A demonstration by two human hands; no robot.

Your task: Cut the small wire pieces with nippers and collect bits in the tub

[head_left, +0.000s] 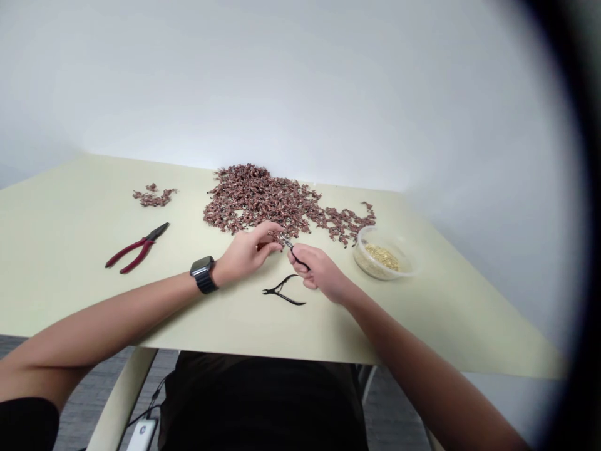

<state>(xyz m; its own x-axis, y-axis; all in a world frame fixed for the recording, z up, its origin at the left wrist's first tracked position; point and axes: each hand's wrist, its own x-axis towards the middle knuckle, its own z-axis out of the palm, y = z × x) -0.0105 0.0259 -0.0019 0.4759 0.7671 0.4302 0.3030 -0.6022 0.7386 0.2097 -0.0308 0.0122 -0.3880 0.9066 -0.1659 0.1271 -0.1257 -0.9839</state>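
Note:
My right hand is wrapped around the dark handles of small metal-jawed pliers. Their jaws point up and left, to the fingertips of my left hand. The left thumb and index finger curve around the jaw tips; whatever small piece lies between them is too small to make out. Just beyond the fingers spreads a large heap of small reddish-brown pieces with dark ends. Below my hands lie black nippers, handles spread. A clear round plastic tub with small gold-coloured bits stands right of my right hand.
Red-handled pliers lie at the left of the pale yellow table. A small separate cluster of brown pieces is behind them. The wall borders the table's back. A white device with cables sits below the front edge.

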